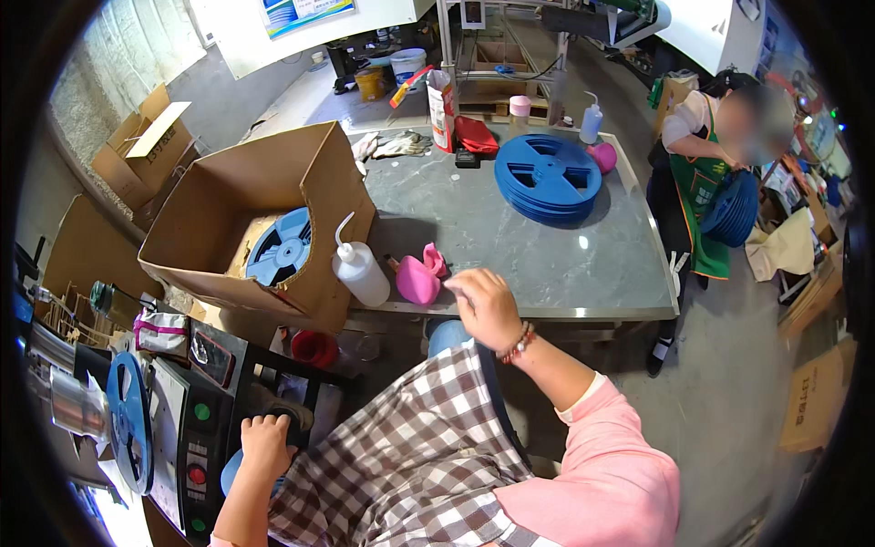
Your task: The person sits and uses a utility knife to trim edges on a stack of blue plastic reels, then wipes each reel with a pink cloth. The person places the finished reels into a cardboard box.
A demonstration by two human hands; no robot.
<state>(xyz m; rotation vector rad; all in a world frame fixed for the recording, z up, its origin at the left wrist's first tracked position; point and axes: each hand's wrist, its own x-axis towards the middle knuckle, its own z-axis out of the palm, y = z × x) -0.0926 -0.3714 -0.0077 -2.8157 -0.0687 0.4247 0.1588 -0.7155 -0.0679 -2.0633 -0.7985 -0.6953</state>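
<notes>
Right hand [486,308]: loosely curled, empty, at table [547,264] edge; reach centre-frame for pink cloth [420,277].
Left hand [265,444]: fingers closed on blue reel [239,469], lower left; keep it steady.

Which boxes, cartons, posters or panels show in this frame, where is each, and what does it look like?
Open box: table's left end, brown cardboard, blue reel inside.
Carton: far table edge, upright, red and white.
Poster: top wall, white and blue.
Control panel: lower left near the left hand, dark, green and red buttons.
Flat box: floor at right, brown.
Right hand: at the near table edge beside a pink cloth.
</notes>
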